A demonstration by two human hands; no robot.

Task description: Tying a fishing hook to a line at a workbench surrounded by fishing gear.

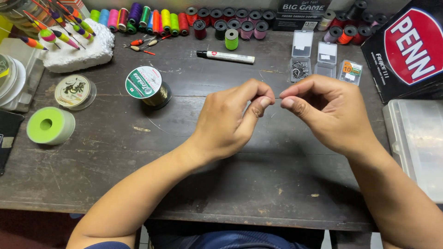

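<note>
Left hand [228, 122]: raised above the worktop [184, 175], grip clenched; thumb and forefinger pinch one end of a very thin item, too small to identify.
Right hand [325, 113]: raised opposite the left hand, grip clenched in the same pinch on the other end of the thin item [277, 97].
Thin item: spans the narrow gap between the two sets of fingertips, above the middle of the worktop, not touching it.
Line spool [148, 85]: stands on the worktop well to the left of the left hand, white and green label facing up.
Green reel [50, 125]: lies flat near the left edge of the worktop.
Marker pen [226, 56]: lies behind the hands, white barrel, black cap.
Small clear boxes [314, 60]: stand open behind the right hand; one holds small metal hooks.
Thread spools [157, 20]: lined along the rear edge, assorted colours.
Clear storage case [415, 143]: at the right edge, beside the right forearm.
</note>
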